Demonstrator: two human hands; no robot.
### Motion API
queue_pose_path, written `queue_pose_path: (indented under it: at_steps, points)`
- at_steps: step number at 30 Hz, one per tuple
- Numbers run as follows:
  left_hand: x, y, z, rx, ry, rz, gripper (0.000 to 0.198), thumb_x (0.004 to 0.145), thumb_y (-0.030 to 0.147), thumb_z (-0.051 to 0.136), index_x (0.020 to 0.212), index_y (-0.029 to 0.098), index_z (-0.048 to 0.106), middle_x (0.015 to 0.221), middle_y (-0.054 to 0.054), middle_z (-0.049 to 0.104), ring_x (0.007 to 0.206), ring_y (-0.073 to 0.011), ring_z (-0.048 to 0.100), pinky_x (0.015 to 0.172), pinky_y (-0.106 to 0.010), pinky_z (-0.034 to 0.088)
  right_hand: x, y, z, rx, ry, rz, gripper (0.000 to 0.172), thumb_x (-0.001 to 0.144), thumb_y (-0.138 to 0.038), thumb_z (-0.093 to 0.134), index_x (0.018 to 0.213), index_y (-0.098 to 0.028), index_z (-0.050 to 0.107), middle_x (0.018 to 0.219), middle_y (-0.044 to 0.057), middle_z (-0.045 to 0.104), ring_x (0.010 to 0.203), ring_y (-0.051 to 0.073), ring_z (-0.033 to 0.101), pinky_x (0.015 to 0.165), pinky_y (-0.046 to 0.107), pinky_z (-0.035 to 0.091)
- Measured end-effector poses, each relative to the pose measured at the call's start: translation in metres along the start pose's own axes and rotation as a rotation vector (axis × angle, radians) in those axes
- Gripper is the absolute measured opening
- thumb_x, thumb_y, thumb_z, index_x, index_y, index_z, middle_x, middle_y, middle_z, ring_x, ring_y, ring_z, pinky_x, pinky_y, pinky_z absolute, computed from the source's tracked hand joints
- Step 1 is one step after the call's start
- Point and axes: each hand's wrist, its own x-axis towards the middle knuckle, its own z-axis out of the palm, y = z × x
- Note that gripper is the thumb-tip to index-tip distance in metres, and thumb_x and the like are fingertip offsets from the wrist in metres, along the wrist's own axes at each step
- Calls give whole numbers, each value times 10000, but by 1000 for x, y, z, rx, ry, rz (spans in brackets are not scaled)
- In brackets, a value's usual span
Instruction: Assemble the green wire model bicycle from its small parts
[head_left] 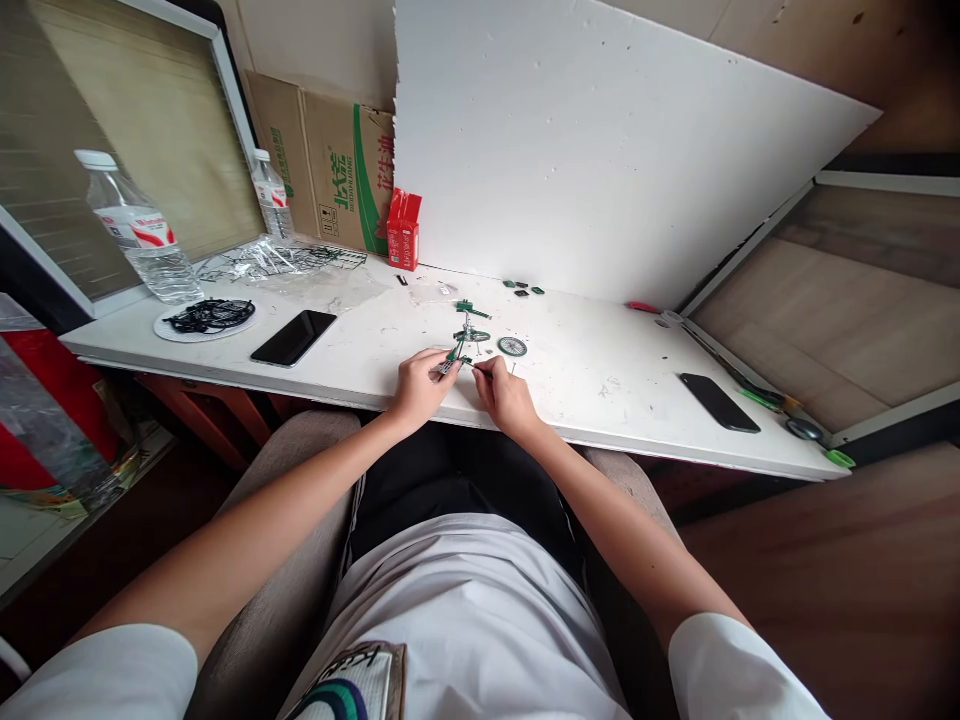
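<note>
Near the table's front edge, my left hand (418, 388) is closed around a small green and grey model bicycle part (452, 357). My right hand (505, 396) meets it from the other side, thumb and fingers pinched on a thin dark piece whose kind is too small to tell. Just beyond the fingertips lies another green model assembly with a wheel (471, 336). A loose spoked wheel (512, 346) rests flat to its right. Behind these is a green elongated part (474, 309).
On the left of the white table (592, 385) are a phone (293, 338), a plate of black parts (210, 318), two water bottles (146, 235) and plastic sprues (285, 260). A red box (403, 232) stands behind. Another phone (718, 402) lies right. A white board (570, 150) leans at the back.
</note>
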Motion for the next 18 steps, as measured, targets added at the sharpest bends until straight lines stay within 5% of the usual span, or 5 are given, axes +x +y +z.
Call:
queue_pose_path:
  at_steps: [11, 18]
  points:
    - [-2, -1, 0, 26, -20, 25, 263, 1005, 376, 725, 1127, 183, 854, 1116, -142, 835, 942, -234, 791, 668, -289, 614, 1, 3, 1, -89, 5, 73, 476, 1174, -600, 279, 1019, -250, 561, 718, 36, 709, 550, 209, 609, 584, 301, 323]
    - [-3, -6, 0, 57, -25, 62, 261, 1010, 362, 714, 1166, 199, 846, 1135, -139, 829, 960, -231, 792, 685, -287, 613, 1, -5, -4, -56, -18, 51, 450, 1184, -562, 259, 1037, -247, 544, 858, 83, 767, 655, 231, 682, 615, 319, 391]
